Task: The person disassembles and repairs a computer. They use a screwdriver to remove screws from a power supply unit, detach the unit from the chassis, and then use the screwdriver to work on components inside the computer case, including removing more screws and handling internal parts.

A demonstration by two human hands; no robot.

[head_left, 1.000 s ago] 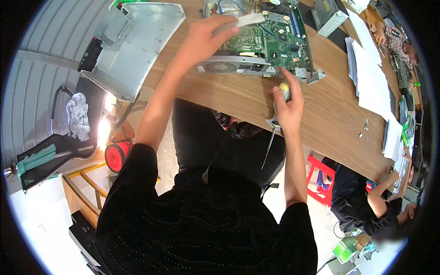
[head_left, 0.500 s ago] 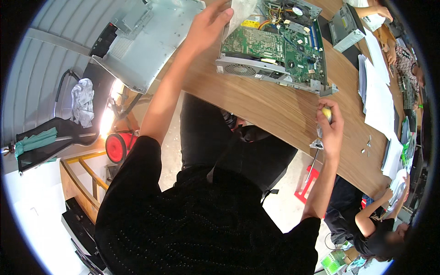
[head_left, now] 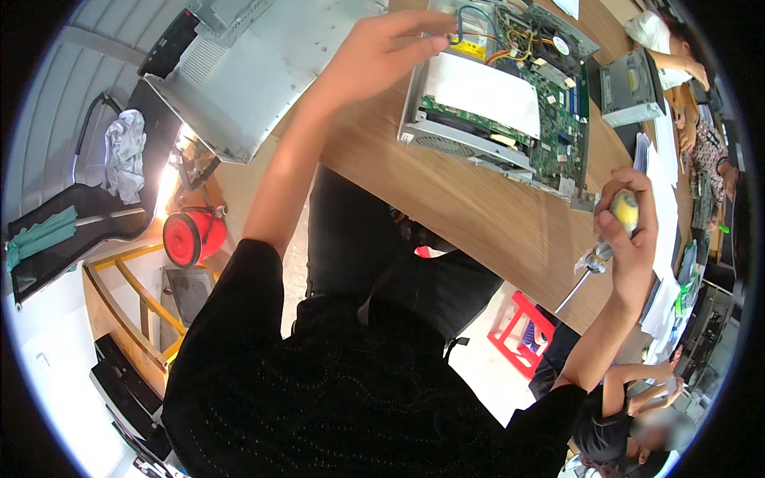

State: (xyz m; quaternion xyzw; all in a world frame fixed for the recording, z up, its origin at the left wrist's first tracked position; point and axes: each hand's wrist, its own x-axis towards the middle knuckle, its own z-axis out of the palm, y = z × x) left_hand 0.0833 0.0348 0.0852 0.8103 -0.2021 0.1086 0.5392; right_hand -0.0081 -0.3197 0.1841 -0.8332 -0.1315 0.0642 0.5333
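An opened computer case (head_left: 446,137) with green circuit boards lies on the wooden table, its fan and coloured cables showing. A white sheet (head_left: 482,94) covers part of one board. My left hand (head_left: 382,54) is over the case's upper left corner, fingers stretched and apart, beside a blue cable (head_left: 459,25); I see nothing in its grasp. At the right, my right hand (head_left: 629,231) is closed round the yellow handle of a screwdriver (head_left: 574,291), whose thin shaft points down and left past the table's front edge.
A grey metal case cover (head_left: 263,76) lies to the left. Past the case sit a disc drive (head_left: 632,88) and papers (head_left: 660,183). A red stool (head_left: 522,334) stands below the table, and other people are at work along the right side.
The white sheet from my left hand now lies on the board, and that hand's fingers have spread. My right hand has moved right with the screwdriver. The whole view has shifted slightly.
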